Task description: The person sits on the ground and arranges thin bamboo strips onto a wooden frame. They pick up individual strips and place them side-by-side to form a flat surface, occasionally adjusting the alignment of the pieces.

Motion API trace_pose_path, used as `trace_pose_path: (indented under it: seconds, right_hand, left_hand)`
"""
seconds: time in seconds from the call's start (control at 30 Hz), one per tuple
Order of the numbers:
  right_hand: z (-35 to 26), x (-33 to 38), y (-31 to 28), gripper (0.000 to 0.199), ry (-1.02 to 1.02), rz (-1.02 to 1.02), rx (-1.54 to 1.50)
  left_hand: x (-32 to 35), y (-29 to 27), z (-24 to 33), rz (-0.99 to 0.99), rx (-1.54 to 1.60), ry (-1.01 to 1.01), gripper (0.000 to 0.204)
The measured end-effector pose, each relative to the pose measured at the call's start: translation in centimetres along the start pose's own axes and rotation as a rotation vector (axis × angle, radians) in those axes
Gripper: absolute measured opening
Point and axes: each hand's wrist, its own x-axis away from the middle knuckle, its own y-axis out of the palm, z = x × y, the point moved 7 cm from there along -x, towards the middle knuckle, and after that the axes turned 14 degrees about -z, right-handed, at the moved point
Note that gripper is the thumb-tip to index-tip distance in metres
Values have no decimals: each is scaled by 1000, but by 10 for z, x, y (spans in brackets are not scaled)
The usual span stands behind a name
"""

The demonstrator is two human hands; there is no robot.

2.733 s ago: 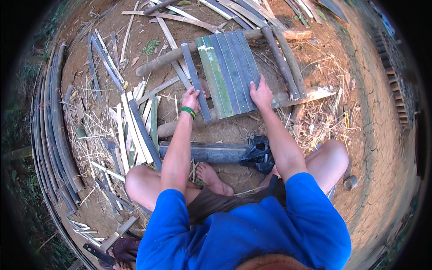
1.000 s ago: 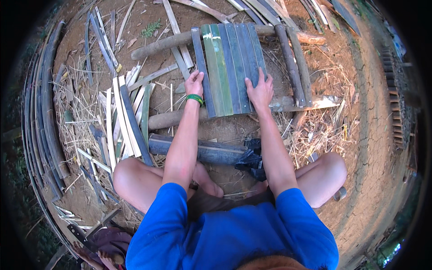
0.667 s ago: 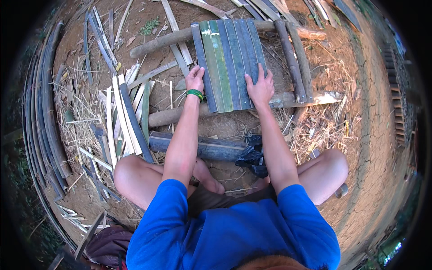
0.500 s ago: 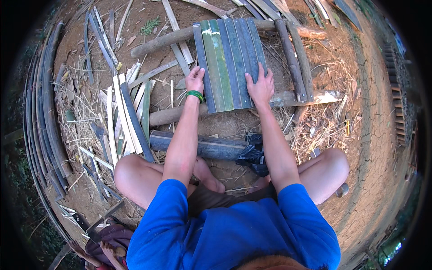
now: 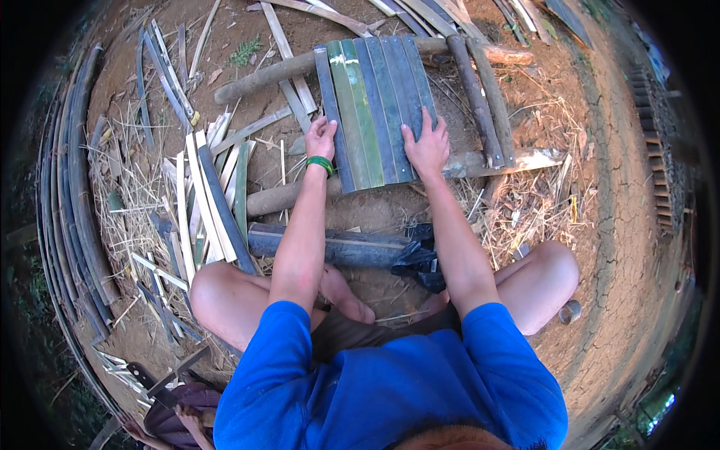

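Side by side across two round wooden poles lies a row of split bamboo slats, some green and some grey-blue. At the left edge of the row is my left hand, with a green band at the wrist; its fingers are loosely bent, not wrapped round anything, and touch the outer slat. My right hand rests with fingers spread on the right-hand slats. The far pole and the near pole show beyond both sides of the slats.
Two shorter poles lie crosswise on the right. Nearer me is a thick bamboo length with a black plastic bag. Loose split strips are heaped at left, beside long bamboo poles. Another person's hand and a blade show at lower left.
The whole view has shifted slightly. Both my hands stay at the slats, with the left fingers a little more apart. At lower left the other person's hands have moved.
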Motion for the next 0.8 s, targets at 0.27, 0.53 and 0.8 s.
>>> trace_pose_path:
  seconds: [0.27, 0.53, 0.8]
  right_hand:
    - [-4, 5, -12, 71, 3, 66, 34]
    - [-13, 16, -4, 73, -38, 71, 23]
    - [-15, 18, -5, 75, -57, 103, 37]
  left_hand:
    - [50, 65, 85, 67, -751, 71, 45]
    - [56, 110, 95, 185, -1040, -209, 66]
    - [39, 107, 94, 173, -1070, -416, 71]
